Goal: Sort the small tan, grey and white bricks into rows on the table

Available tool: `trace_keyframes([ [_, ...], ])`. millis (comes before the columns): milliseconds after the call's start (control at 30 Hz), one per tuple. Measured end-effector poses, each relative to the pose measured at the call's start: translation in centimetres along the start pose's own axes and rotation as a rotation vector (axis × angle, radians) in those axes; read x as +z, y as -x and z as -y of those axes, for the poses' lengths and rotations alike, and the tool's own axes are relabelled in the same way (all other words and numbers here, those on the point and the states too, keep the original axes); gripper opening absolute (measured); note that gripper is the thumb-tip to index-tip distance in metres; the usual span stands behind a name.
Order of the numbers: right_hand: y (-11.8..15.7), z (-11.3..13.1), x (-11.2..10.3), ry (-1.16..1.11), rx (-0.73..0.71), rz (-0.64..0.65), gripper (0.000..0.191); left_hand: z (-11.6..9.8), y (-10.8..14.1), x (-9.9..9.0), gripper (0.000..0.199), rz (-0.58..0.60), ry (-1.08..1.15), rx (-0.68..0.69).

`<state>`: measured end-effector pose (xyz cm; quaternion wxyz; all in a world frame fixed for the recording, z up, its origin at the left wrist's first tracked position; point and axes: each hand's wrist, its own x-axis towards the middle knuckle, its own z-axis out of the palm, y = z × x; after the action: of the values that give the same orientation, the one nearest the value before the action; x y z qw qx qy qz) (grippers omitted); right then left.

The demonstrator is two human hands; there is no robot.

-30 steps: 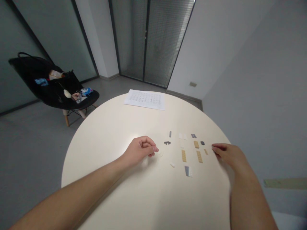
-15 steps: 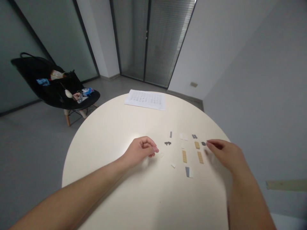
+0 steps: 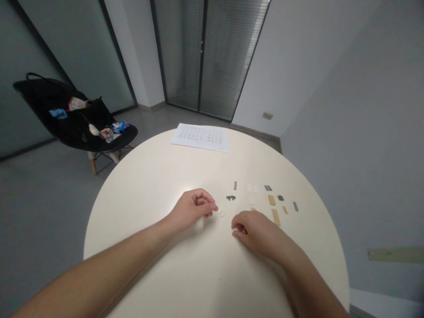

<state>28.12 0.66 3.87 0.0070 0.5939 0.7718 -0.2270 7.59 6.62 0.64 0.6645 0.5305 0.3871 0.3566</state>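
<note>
My left hand (image 3: 198, 204) rests over the middle of the table, thumb and fingers pinched together; what they hold, if anything, is too small to make out. Just beside its fingertips lie tiny pale pieces (image 3: 222, 213). My right hand (image 3: 253, 230) is lowered to the table with thumb and forefinger closed round a small white piece (image 3: 235, 229), mostly hidden. Under and behind that hand a tan studded plate (image 3: 253, 209) is nearly covered. Close by are dark grey pieces (image 3: 231, 198) and a longer tan plate (image 3: 276, 217).
Further right lie a tan plate (image 3: 271, 200), a dark piece (image 3: 280, 198), a narrow tan piece (image 3: 285, 210) and a grey strip (image 3: 296, 206). White flat pieces (image 3: 253, 189) sit behind. A printed sheet (image 3: 200, 137) is at the round table's (image 3: 139, 190) far edge. A black chair (image 3: 76, 115) holds bags.
My right hand has moved left from the dark piece to the small white piece, uncovering the narrow tan piece and grey strip. The left hand has hardly moved.
</note>
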Motion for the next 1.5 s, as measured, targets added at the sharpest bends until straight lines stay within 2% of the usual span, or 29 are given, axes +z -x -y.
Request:
trace_keyframes([
  [267,0.2,-0.2,-0.3,-0.084,-0.050,-0.078,0.020,0.1,0.0,0.0,0.009,-0.002,0.004,0.003],
  [467,0.2,-3.4,-0.9,-0.214,-0.053,-0.234,0.029,0.2,-0.1,-0.1,0.010,-0.002,-0.003,0.002],
  [667,0.5,-7.7,-1.2,-0.278,0.119,-0.418,0.028,0.2,0.1,-0.1,0.009,-0.011,-0.004,-0.004],
  [867,0.9,-9.6,-1.8,-0.473,0.247,-0.504,0.030,0.0,-0.1,0.1,0.011,-0.008,0.022,-0.014],
  [1233,0.9,-11.4,-1.7,-0.417,0.346,-0.582,0.024,0.0,0.0,0.0,0.012,-0.019,0.026,-0.019],
  [1500,0.9,-11.3,-1.8,-0.297,0.387,-0.647,0.015,-0.2,0.1,0.0,0.013,-0.018,0.034,-0.014],
])
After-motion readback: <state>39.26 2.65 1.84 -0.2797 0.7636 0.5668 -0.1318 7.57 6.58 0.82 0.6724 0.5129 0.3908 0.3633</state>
